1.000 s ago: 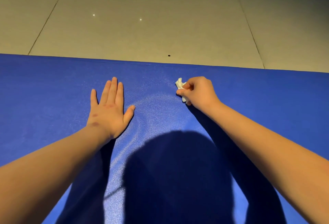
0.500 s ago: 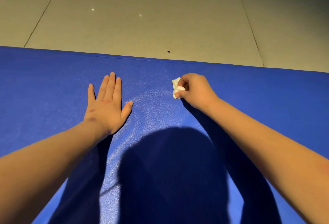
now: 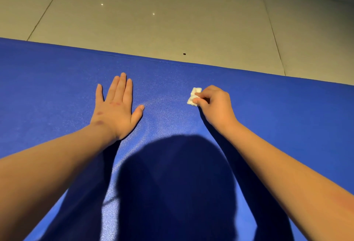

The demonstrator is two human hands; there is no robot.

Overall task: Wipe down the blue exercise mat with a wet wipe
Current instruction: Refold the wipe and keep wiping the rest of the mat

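Looking down on a blue exercise mat [image 3: 287,125] lying flat on a pale tiled floor [image 3: 172,20] and filling the lower two thirds of the view.

Pressing the left hand [image 3: 115,110] palm-down on the mat, with fingers [image 3: 122,87] straight and close together, thumb spread, holding nothing.

Pinching a small, crumpled white wet wipe [image 3: 194,97] in the curled fingers [image 3: 203,100] of the right hand [image 3: 216,104], and touching it to the mat near the far edge, well apart from the left hand.

Probably working on a patch by that far edge, with much of the mat apparently not yet wiped.

Risking missed strips, judging by how little surface such a bunched wipe is covering. Risking the wipe dragging out of the light pinch on the pebbled surface. Likely struggling to tell damp from dry under the large dark shadow [image 3: 176,183] falling across the near part. Possibly smudging cleaned areas by leaning on the bare left palm.
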